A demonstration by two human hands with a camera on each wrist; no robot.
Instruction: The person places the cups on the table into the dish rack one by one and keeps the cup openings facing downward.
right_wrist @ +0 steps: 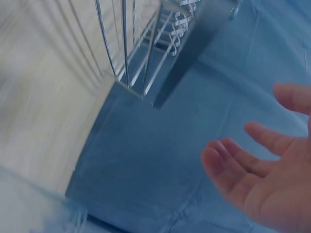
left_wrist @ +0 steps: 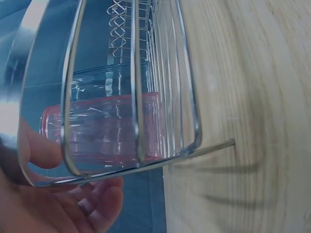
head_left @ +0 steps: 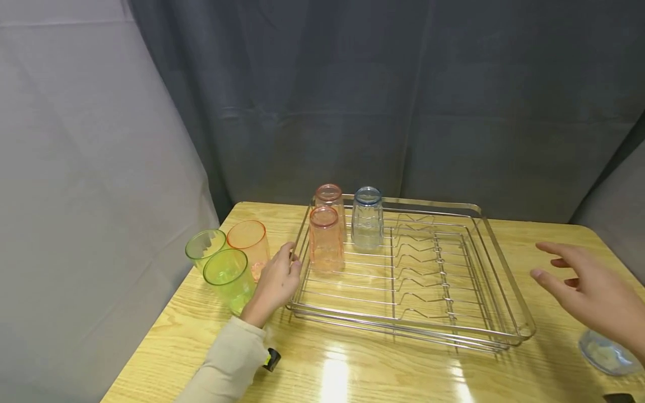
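Observation:
A wire dish rack [head_left: 496,268] lies on a wooden table [head_left: 353,369]. Two pink cups [head_left: 326,238] [head_left: 330,197] and a clear bluish cup [head_left: 367,218] stand upside down in its left part. My left hand [head_left: 291,262] grips the rack's left rim; in the left wrist view its fingers [left_wrist: 92,206] curl under the rack's wires [left_wrist: 137,97], with a pink cup [left_wrist: 107,131] behind them. My right hand [head_left: 559,263] hovers right of the rack, fingers spread and holding nothing. In the right wrist view, the open right hand [right_wrist: 262,179] is well apart from the rack [right_wrist: 125,43].
Two green cups [head_left: 229,277] [head_left: 204,245] and an orange cup [head_left: 248,242] stand upright on the table left of the rack, next to my left hand. A clear glass [head_left: 607,354] sits at the table's right front. Grey curtains hang behind.

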